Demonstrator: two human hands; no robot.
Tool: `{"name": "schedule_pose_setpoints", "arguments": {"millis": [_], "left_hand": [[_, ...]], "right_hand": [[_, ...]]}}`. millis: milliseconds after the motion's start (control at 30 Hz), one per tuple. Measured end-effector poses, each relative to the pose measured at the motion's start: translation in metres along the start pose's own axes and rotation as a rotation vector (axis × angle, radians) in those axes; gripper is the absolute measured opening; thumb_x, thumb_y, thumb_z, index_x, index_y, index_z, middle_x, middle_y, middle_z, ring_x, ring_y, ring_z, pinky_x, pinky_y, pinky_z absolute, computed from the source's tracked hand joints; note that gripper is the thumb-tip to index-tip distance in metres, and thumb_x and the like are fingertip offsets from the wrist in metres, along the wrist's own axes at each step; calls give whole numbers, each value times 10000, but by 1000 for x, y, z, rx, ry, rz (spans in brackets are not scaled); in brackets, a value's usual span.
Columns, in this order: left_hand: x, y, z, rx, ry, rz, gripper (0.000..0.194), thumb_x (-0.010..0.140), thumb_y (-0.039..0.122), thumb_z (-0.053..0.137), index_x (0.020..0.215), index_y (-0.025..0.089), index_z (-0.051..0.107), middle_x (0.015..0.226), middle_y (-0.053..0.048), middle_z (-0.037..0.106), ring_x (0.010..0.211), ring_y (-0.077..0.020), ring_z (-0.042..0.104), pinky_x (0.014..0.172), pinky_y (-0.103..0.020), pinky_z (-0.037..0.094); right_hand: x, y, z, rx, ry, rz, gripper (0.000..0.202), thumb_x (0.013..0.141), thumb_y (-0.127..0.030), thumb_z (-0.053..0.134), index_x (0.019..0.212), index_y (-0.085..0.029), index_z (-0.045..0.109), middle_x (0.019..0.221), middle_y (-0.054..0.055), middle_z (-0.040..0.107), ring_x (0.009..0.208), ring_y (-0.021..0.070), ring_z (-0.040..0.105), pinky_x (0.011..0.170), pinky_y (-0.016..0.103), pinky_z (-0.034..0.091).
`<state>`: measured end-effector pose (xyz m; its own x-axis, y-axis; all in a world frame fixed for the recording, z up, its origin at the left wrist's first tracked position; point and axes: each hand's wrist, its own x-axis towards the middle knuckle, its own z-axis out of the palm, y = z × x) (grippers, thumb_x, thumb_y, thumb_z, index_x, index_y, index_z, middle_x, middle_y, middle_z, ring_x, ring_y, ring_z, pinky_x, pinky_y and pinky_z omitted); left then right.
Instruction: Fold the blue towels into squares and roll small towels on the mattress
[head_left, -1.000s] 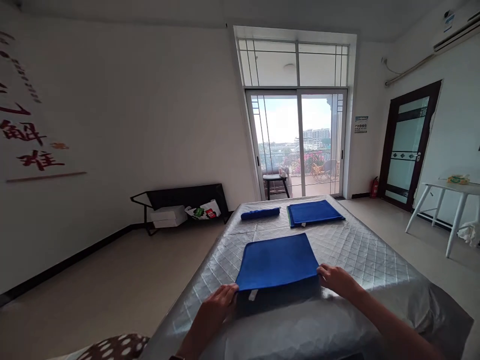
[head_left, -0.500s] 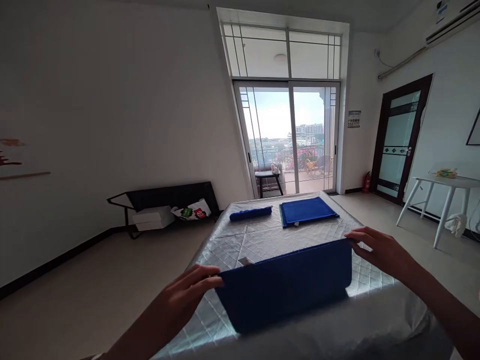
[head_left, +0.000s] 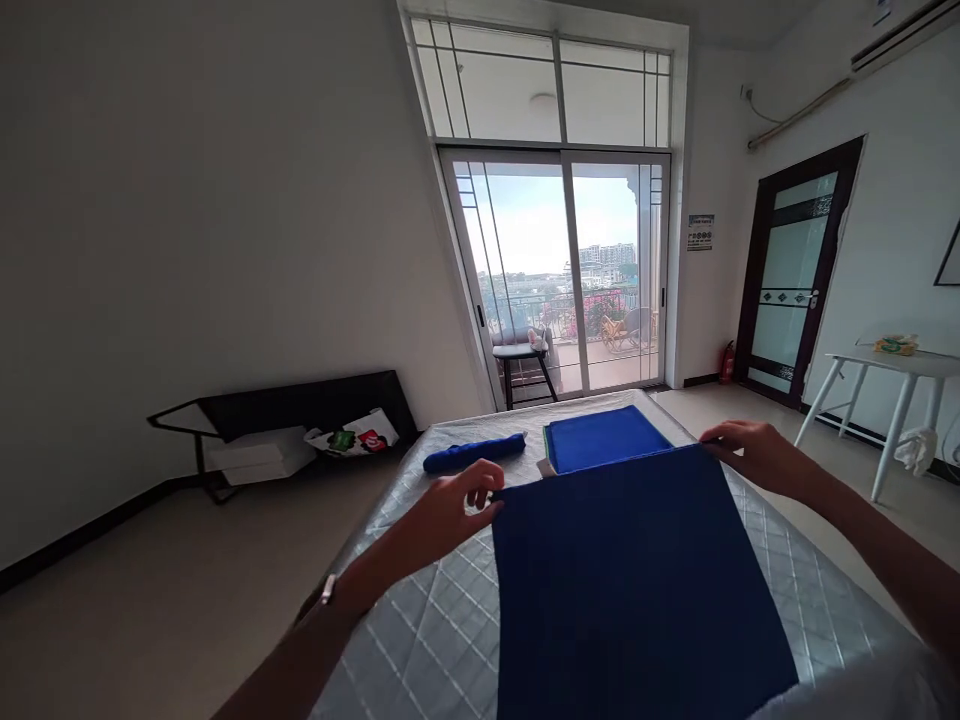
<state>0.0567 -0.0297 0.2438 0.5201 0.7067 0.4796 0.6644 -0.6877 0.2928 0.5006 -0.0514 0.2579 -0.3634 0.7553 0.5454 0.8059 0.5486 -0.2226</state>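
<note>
A dark blue cloth (head_left: 630, 590) hangs spread between my two hands, its lower end running past the bottom of the view. My left hand (head_left: 454, 508) pinches the cloth's top left corner between thumb and fingers. At the top right corner, my right hand (head_left: 761, 460) grips the edge with its fingertips. Just beyond the held cloth lies a flat folded blue cloth (head_left: 604, 437), its near edge partly hidden. To its left, a rolled blue cloth (head_left: 474, 453) rests on the quilted silver cover (head_left: 427, 610). A pale tag shows behind the held cloth's top edge.
Along the left wall stands a low black rack (head_left: 300, 410) holding white boxes (head_left: 259, 455) and a printed bag (head_left: 356, 435). A white side table (head_left: 926, 362) with a tissue pack (head_left: 896, 344) is on the right. Sliding glass doors (head_left: 555, 270) stand beyond.
Both hands have risen, the left also moving right, closer to the right hand. The held cloth now shows a much longer face than the short folded panel before. The view has shifted slightly.
</note>
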Motion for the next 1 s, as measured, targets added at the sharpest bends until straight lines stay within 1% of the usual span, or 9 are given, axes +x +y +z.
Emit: {"name": "schedule_pose_setpoints", "arguments": {"millis": [100, 200, 267, 333, 467, 600, 700, 800, 1000], "left_hand": [[76, -38, 5, -2, 66, -101, 273, 827, 349, 642, 1077, 246, 601, 783, 37, 756, 607, -137, 642, 636, -244, 510], [143, -61, 3, 71, 271, -136, 255, 833, 313, 651, 1077, 242, 649, 820, 14, 768, 692, -163, 681, 709, -267, 509], [173, -75, 9, 132, 398, -135, 180, 854, 295, 626, 1010, 233, 691, 794, 5, 753, 707, -171, 674, 712, -269, 495], [186, -89, 27, 161, 455, -133, 159, 871, 277, 602, 971, 224, 714, 748, 5, 725, 688, -169, 654, 706, -269, 483], [171, -114, 104, 75, 399, -184, 149, 881, 237, 585, 951, 215, 715, 796, -3, 718, 728, -164, 653, 746, -277, 493], [121, -127, 200, -23, 254, -318, 154, 868, 156, 566, 901, 218, 702, 865, -23, 734, 818, -180, 673, 818, -317, 515], [88, -130, 249, -41, 93, -370, 167, 872, 133, 556, 901, 219, 696, 926, -38, 739, 903, -193, 679, 851, -328, 518], [75, -131, 263, -25, 34, -383, 183, 906, 140, 527, 944, 217, 690, 1003, -49, 736, 964, -195, 674, 892, -339, 511], [73, -131, 262, -29, 32, -368, 203, 888, 101, 531, 952, 216, 686, 1074, -50, 730, 1014, -193, 677, 950, -354, 508]], "right_hand": [[71, 38, 7, -109, 53, 112, 283, 961, -361, 502, 971, -214, 744, 954, 70, 765, 783, 220, 714, 743, 350, 580], [136, 69, 4, -176, 199, 180, 241, 950, -299, 529, 1047, -197, 724, 1058, 92, 754, 892, 236, 706, 862, 365, 546], [165, 87, 7, -189, 264, 200, 229, 945, -257, 536, 1080, -192, 709, 1112, 101, 741, 944, 240, 698, 920, 377, 521], [178, 103, 21, -186, 280, 212, 235, 949, -238, 523, 1097, -189, 699, 1126, 101, 736, 966, 233, 693, 937, 381, 511], [158, 134, 81, -164, 223, 256, 225, 931, -216, 531, 1050, -158, 712, 1029, 92, 758, 900, 207, 709, 858, 333, 533], [99, 162, 164, -104, 63, 394, 185, 869, -154, 571, 939, -191, 738, 984, 77, 769, 882, 218, 723, 831, 311, 539], [58, 179, 210, -38, -103, 510, 189, 838, -140, 579, 882, -222, 744, 959, 49, 772, 926, 230, 719, 854, 317, 537], [38, 191, 227, 24, -125, 524, 220, 828, -130, 568, 905, -234, 747, 993, 41, 768, 969, 226, 710, 905, 325, 524], [37, 189, 229, -3, -152, 529, 267, 813, -95, 548, 946, -212, 749, 1091, 64, 749, 1041, 220, 691, 959, 309, 493]]}}
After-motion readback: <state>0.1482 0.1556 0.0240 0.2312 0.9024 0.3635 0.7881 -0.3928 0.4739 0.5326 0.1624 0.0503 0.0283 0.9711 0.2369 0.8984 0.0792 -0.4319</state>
